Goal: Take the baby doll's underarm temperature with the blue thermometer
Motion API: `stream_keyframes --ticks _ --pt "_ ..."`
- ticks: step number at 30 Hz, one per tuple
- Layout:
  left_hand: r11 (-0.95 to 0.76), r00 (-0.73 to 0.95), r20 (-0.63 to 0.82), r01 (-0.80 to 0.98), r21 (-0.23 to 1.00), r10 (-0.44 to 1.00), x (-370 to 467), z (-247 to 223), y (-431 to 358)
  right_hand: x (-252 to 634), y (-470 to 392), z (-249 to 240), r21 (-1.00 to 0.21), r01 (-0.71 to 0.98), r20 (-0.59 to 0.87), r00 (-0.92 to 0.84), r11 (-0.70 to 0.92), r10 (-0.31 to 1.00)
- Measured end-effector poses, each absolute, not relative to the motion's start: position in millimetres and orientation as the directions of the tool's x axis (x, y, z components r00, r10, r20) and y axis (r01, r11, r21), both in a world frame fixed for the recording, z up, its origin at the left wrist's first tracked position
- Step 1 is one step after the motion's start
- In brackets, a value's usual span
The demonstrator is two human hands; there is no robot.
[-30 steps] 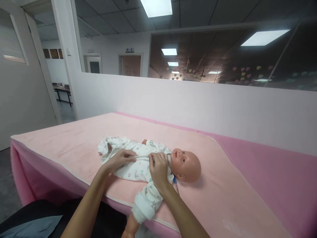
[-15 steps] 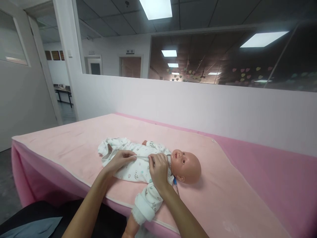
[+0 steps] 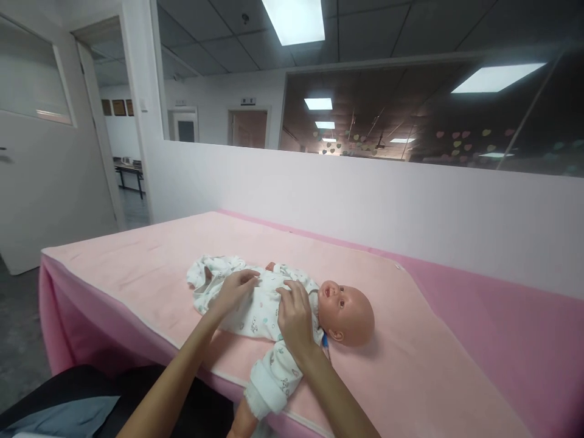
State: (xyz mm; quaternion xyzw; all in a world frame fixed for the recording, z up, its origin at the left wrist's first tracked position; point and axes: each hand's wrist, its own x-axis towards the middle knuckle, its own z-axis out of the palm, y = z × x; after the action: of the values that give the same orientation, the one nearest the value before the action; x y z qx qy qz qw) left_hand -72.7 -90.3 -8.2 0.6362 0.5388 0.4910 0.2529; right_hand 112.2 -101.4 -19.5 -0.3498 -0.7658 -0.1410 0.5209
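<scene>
A baby doll [image 3: 349, 313] lies on its back with its head to the right, dressed in a white printed garment [image 3: 255, 313]. My left hand [image 3: 237, 291] rests on the garment at the doll's belly, fingers slightly bent and apart, holding nothing that shows. On the chest, near the collar, is my right hand [image 3: 295, 316], its fingers curved and spread over the cloth. One sleeve with a rolled cuff [image 3: 267, 383] reaches toward the table's front edge. A small blue item [image 3: 325, 340] shows beside the doll's neck.
The doll lies on a pink sheet [image 3: 410, 377] spread over a table with a darker pink cover [image 3: 511, 304]. A white wall [image 3: 365, 201] with a window above stands behind. An open door [image 3: 50, 164] is at the left.
Both hands have let go of the fold of cloth stretched between them, and the fingers have loosened. The whole view has shifted slightly, so the scene sits further right and lower.
</scene>
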Motion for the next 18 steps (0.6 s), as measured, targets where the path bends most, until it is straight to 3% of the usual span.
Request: stream_keyframes --ticks 4,8,10,14,18 --pt "-0.396 -0.032 0.551 0.661 0.637 0.834 -44 14 -76 132 -127 -12 0.032 0.733 0.873 -0.351 0.679 0.338" --pt "-0.525 0.229 0.535 0.685 0.505 0.813 -4 31 -61 177 -165 -41 0.061 0.838 0.89 -0.292 0.542 0.351" --pt "-0.554 0.342 0.449 0.645 0.527 0.825 10 32 -53 202 -183 -67 0.048 0.9 0.908 -0.219 0.433 0.356" --pt "-0.529 0.544 0.225 0.504 0.683 0.808 19 24 -40 236 -207 -105 -0.03 0.964 0.855 -0.112 0.264 0.506" --pt "-0.509 0.647 0.176 0.374 0.775 0.742 11 18 -38 243 -213 -105 0.002 0.977 0.791 -0.131 0.212 0.598"
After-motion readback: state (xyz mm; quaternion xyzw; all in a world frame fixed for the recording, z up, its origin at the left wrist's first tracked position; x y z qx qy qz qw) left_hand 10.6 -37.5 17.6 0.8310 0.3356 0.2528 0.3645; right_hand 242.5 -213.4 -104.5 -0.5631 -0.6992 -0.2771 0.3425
